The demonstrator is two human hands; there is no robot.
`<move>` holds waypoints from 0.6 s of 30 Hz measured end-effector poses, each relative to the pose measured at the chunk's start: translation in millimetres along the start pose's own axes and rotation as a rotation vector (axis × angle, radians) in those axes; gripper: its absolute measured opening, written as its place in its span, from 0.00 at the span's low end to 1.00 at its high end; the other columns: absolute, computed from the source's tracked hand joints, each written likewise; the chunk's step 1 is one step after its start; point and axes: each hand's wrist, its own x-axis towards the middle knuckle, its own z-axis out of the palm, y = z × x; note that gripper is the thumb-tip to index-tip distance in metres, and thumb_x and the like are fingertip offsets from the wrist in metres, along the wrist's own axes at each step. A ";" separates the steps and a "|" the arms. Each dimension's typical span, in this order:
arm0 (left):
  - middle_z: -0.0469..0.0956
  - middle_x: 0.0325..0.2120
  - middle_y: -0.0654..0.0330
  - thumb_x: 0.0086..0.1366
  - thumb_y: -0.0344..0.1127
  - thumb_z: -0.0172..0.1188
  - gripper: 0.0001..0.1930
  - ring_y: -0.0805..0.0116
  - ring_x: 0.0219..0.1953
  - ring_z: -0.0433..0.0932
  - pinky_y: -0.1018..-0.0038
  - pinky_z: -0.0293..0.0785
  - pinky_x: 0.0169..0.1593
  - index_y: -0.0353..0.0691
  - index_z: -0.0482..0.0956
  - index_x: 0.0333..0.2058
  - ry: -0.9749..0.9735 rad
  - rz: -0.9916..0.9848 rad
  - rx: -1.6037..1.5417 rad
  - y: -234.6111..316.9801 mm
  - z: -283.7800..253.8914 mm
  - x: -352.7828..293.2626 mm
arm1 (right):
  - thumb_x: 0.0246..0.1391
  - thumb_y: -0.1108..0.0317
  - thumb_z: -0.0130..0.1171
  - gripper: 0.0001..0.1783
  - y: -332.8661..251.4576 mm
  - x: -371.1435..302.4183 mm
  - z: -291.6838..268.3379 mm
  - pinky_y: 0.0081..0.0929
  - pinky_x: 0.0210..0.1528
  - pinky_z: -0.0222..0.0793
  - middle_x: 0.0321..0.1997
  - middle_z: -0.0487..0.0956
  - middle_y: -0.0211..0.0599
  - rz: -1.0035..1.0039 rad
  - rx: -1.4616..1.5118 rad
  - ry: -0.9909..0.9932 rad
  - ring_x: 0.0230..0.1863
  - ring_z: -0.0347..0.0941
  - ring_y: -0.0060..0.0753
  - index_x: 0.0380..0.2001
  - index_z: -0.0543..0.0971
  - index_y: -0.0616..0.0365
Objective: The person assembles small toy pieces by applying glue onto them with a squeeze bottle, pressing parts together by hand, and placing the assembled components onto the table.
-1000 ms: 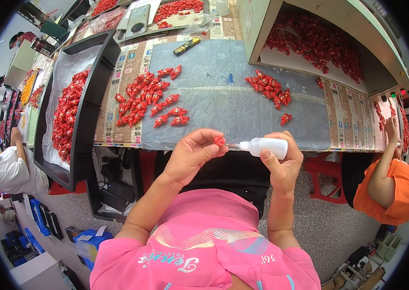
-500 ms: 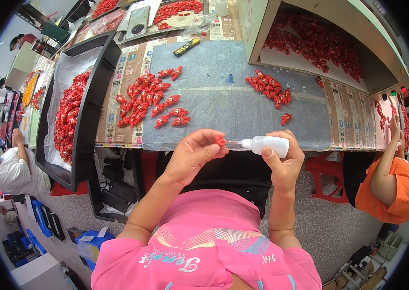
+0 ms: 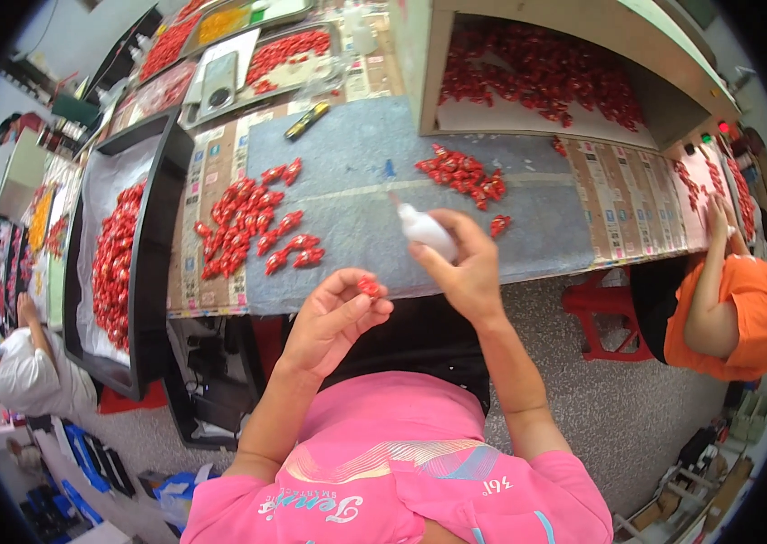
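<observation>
Between the fingertips of my left hand [image 3: 336, 319] is a small red plastic piece [image 3: 369, 287], held just off the table's front edge. My right hand [image 3: 467, 270] grips a white squeeze bottle [image 3: 426, 230] with a thin nozzle, which points away from me over the grey-blue mat [image 3: 347, 231]. The bottle's tip is apart from the red piece. Left of my hands lies a large group of red pieces [image 3: 243, 216], partly on the mat. A smaller pile of them [image 3: 461, 174] lies beyond the bottle, with a single piece [image 3: 500, 224] nearer me.
A black tray [image 3: 149, 245] of red pieces stands at left. A box-like cabinet [image 3: 419, 68] holding many more is at far right. A yellow-black stick [image 3: 307, 121], a phone [image 3: 218, 80] and a metal tray [image 3: 340, 56] lie at the back. Co-workers sit on both sides.
The bottle has moved away from the red piece, out over the mat, and its nozzle has swung from pointing left to pointing away from me. The view has shifted too.
</observation>
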 end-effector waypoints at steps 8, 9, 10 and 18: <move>0.76 0.40 0.55 0.62 0.25 0.56 0.10 0.66 0.41 0.79 0.72 0.78 0.46 0.38 0.71 0.42 0.029 0.019 0.012 3.1 4.4 -2.6 | 0.45 0.76 0.61 0.19 -11.2 10.0 0.0 0.26 0.50 0.69 0.44 0.79 0.40 -0.090 -0.114 -0.051 0.48 0.75 0.30 0.44 0.74 0.60; 0.75 0.40 0.54 0.62 0.24 0.56 0.10 0.66 0.40 0.79 0.73 0.78 0.45 0.38 0.70 0.42 0.039 0.019 0.010 3.6 4.4 -2.7 | 0.45 0.76 0.61 0.19 -15.7 13.6 -5.5 0.26 0.50 0.69 0.44 0.79 0.40 -0.092 -0.117 -0.050 0.48 0.75 0.30 0.44 0.74 0.60; 0.75 0.40 0.54 0.62 0.24 0.56 0.10 0.66 0.40 0.79 0.73 0.78 0.45 0.38 0.70 0.42 0.037 0.020 0.009 4.1 4.2 -2.7 | 0.44 0.76 0.61 0.18 -22.8 20.8 -16.6 0.26 0.51 0.68 0.44 0.79 0.40 -0.150 -0.214 -0.070 0.49 0.74 0.32 0.43 0.75 0.61; 0.76 0.39 0.54 0.62 0.24 0.56 0.09 0.66 0.40 0.79 0.73 0.78 0.45 0.38 0.71 0.42 0.000 0.004 0.028 2.5 8.4 -0.9 | 0.48 0.76 0.55 0.09 25.7 156.5 -86.6 0.38 0.48 0.69 0.37 0.79 0.42 -0.434 -0.755 0.117 0.45 0.72 0.47 0.35 0.80 0.57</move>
